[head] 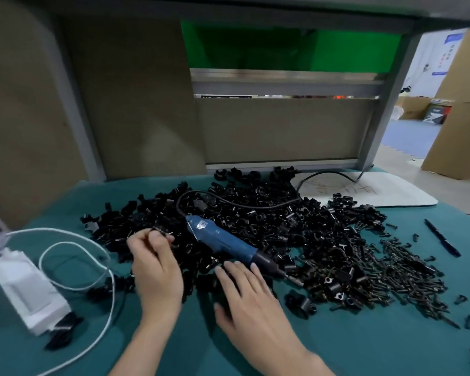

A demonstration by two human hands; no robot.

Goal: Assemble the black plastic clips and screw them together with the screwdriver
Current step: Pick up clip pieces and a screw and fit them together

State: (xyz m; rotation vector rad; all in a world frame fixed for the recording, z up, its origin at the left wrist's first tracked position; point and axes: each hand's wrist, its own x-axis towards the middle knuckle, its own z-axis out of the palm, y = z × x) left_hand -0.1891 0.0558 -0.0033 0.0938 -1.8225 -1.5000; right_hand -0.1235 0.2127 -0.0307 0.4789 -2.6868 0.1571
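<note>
At the far left of the frame, a white box-shaped power adapter [25, 289] lies on a teal table cover [364, 348], with a white cable [73, 240] looping away from it toward the centre. Just right of the loop, the left hand [154, 270] reaches in from the bottom edge; its fingertips are drawn together, pinching a small dark part at the near left edge of the heap, though blur hides exactly what the part is. A large heap of black plastic clips [269, 226] fills the middle of the frame. On top of it lies a blue electric screwdriver [225, 240], its black tip pointing lower right and its black cord [242, 202] curving back toward the upper right. The right hand [250, 297] rests palm down, fingers spread and holding nothing, its fingertips just below the screwdriver's barrel. Further right, a scatter of small dark screws [407, 272] spreads from the heap. Beyond them, a black pen [442, 238] lies alone at the right.
</note>
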